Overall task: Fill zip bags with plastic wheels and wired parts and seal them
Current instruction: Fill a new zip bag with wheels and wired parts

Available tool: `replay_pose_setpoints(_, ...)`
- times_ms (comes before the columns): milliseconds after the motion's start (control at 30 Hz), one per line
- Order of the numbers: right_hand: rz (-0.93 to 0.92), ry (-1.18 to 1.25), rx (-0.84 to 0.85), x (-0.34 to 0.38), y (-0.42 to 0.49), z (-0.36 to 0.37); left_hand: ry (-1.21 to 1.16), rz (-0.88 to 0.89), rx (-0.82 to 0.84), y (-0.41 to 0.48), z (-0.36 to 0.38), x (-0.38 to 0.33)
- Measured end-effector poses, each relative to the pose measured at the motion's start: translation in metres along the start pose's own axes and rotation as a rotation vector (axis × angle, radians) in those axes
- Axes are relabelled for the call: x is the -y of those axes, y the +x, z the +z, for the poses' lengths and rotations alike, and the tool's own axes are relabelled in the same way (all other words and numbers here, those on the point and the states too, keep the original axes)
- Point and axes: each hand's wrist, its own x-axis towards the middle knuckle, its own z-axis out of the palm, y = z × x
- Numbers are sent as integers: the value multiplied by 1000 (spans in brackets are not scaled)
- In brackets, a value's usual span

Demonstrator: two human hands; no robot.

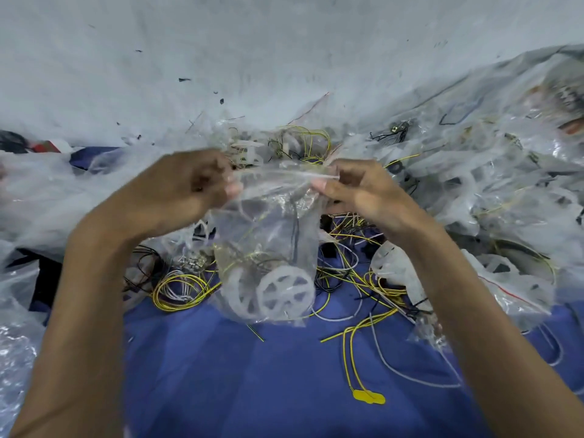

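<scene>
A clear zip bag point(268, 222) hangs in the air between both hands, above the blue cloth. My left hand point(196, 188) pinches the left end of its top strip. At the strip's right end, my right hand point(357, 191) pinches it too. Two white plastic wheels point(284, 294) lie at the bottom of the bag, with yellow and black wires point(252, 251) above them inside it.
Loose yellow, white and black wired parts point(354, 279) are scattered on the blue cloth point(252, 374). Filled clear bags point(489, 184) are heaped at the right. More clear plastic point(38, 191) lies at the left. A grey sheet point(252, 58) covers the far side.
</scene>
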Motion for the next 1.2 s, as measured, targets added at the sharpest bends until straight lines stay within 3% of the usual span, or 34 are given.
replay_pose_setpoints(33,-40,76,-11,0,-2,0,41,-3,-1,-1,-2,1)
replay_pose_setpoints(100,-111,299,-21,3,-3,3,-16,138,-178,-2,-10,-10)
replay_pose_setpoints(167,-97,518,105,7,-4,3,-152,344,-331,-3,-18,-26)
replay_pose_setpoints(200,-70,513,167,8,-4,3,-178,397,-357,-3,-19,-30)
replay_pose_setpoints(267,-49,261,182,11,-7,5,-76,317,-300,-1,-11,-27)
replay_pose_setpoints(333,-102,109,126,11,-6,10,37,119,-127,-1,-2,-16)
replay_pose_setpoints(400,-157,155,77,15,-4,17,-47,88,-174,-3,-4,-11)
replay_pose_setpoints(500,-148,336,33,17,0,14,-222,230,-353,1,-9,-14)
replay_pose_setpoints(633,-81,-76,175,10,-6,5,-150,63,-215,6,2,2)
replay_pose_setpoints(800,-62,-149,34,5,-2,2,14,-72,-211,10,9,14)
replay_pose_setpoints(900,-64,-143,-44,2,0,1,-233,-232,-35,8,13,16)
replay_pose_setpoints(1000,-49,-185,-112,-1,3,2,-366,-232,79,5,17,17)
replay_pose_setpoints(1067,-24,-164,-102,-3,4,0,-345,-191,7,6,16,15)
replay_pose_setpoints(1200,50,-87,52,-8,3,-2,-25,-150,-279,13,16,11)
